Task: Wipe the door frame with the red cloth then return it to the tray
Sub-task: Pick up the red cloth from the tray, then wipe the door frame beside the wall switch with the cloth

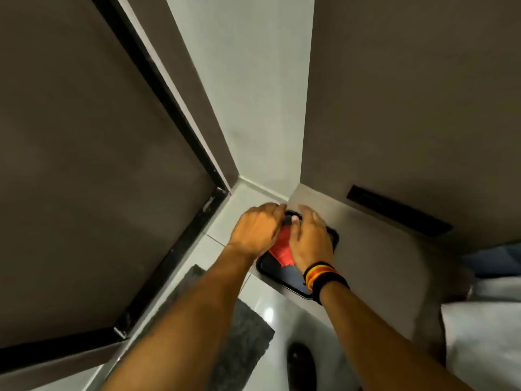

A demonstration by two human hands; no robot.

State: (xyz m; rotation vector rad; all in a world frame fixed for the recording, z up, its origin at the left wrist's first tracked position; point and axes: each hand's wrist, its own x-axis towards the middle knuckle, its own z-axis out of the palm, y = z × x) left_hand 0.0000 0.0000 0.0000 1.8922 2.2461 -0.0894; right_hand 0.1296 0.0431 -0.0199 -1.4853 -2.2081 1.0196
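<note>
A red cloth lies in a black tray that rests on the corner of a grey-brown ledge. Both my hands are over the tray. My left hand covers the cloth's left side with curled fingers. My right hand presses on its right side, fingers stretched toward the tray's far end. Whether either hand grips the cloth is hidden. The door frame, a black strip with a pale edge, runs down the left beside the dark door.
The grey-brown ledge carries a black slot on the panel behind it. A grey mat lies on the glossy white floor, a dark shoe below. White fabric lies at the right edge.
</note>
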